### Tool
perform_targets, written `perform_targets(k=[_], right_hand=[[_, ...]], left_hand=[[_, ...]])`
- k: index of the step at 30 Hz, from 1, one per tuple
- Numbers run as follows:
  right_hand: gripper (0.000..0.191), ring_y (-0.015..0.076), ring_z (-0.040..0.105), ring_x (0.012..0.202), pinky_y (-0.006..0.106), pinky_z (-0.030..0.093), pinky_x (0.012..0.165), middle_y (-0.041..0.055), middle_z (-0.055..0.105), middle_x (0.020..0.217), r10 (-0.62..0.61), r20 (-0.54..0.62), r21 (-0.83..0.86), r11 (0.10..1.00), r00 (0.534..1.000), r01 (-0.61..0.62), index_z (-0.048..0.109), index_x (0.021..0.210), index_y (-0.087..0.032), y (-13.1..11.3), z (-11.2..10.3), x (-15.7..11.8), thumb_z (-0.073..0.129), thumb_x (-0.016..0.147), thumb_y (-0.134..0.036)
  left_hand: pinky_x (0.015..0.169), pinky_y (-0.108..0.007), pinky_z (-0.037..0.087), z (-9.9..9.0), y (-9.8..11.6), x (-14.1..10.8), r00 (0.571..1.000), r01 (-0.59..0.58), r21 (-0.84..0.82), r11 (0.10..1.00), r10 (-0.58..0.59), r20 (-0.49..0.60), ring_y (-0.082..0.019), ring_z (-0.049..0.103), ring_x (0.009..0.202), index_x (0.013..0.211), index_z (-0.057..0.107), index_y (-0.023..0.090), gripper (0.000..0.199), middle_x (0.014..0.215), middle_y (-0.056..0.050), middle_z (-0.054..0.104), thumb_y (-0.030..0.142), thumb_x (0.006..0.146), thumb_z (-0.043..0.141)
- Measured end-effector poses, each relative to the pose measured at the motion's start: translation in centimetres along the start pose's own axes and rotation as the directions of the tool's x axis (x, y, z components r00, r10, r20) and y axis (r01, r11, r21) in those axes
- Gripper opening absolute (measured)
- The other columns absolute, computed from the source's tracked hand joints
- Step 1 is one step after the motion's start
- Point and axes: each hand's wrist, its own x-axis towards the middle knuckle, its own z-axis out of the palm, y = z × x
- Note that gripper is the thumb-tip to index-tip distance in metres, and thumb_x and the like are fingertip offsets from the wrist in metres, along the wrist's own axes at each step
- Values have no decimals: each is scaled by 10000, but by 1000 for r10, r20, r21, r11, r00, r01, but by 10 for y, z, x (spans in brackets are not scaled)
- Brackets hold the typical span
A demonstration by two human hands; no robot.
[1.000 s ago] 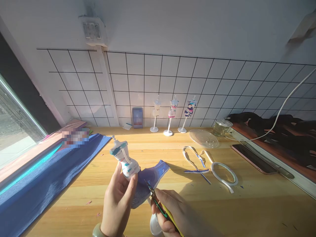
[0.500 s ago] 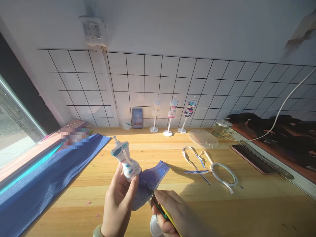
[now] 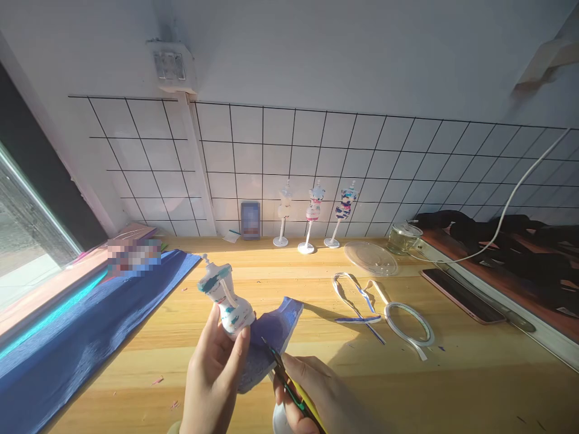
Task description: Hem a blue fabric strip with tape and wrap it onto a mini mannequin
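My left hand (image 3: 212, 367) is closed around the lower body of a small white dress form (image 3: 225, 301), which leans to the left. Teal and pink scraps cling to its surface. From its hip spreads a piece of blue-purple crepe paper (image 3: 274, 328). My right hand (image 3: 307, 386) grips slim pointed tweezers (image 3: 296, 392) with yellow and green along the arms. Their dark tip lies over the paper; whether it touches cannot be told. Below, partly hidden by my right hand, is the form's white round base (image 3: 280, 419).
Three small dress forms on stands (image 3: 306, 248) line the tiled wall beside a phone (image 3: 250, 220). To the right lie a roll of white tape (image 3: 409, 325), thin strips (image 3: 357, 319), a clear lid (image 3: 371, 258), a jar (image 3: 404, 237) and another phone (image 3: 461, 295). Blue crepe paper (image 3: 90, 337) covers the left edge.
Both hands, with the dress form and tweezers, sit slightly further left and lower. The whole view has also shifted slightly. Both grips look the same.
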Motion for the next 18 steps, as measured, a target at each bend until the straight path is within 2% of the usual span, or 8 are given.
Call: perform_targets(k=[6,11,18], right_hand=[[533,53,307,391,196,276,451,-76,361,435,-12,-6,-22,1000,1000,12,506,703,-167,-2,0,-1,311,822,-649],[476,49,290,363,188,251,421,-84,368,401,37,-24,86,996,999,-35,481,686,-167,-2,2,1,332,862,-583],[517,56,306,362,192,246,413,-83,377,388,65,-39,123,991,997,-60,484,682,-170,-2,3,-1,338,836,-642]], left_hand=[[679,-248,524,-3,0,1,1000,4,18,1000,-4,-16,-224,624,894,1185,486,210,557,982,-53,678,389,690,670],[676,-254,520,-2,-2,0,1000,18,0,1000,-18,18,-230,626,894,1210,467,211,574,976,-55,679,383,699,664],[699,-225,502,1,-2,-3,1000,7,-14,1000,-7,20,-199,615,860,1172,497,217,531,918,-38,677,368,694,673]])
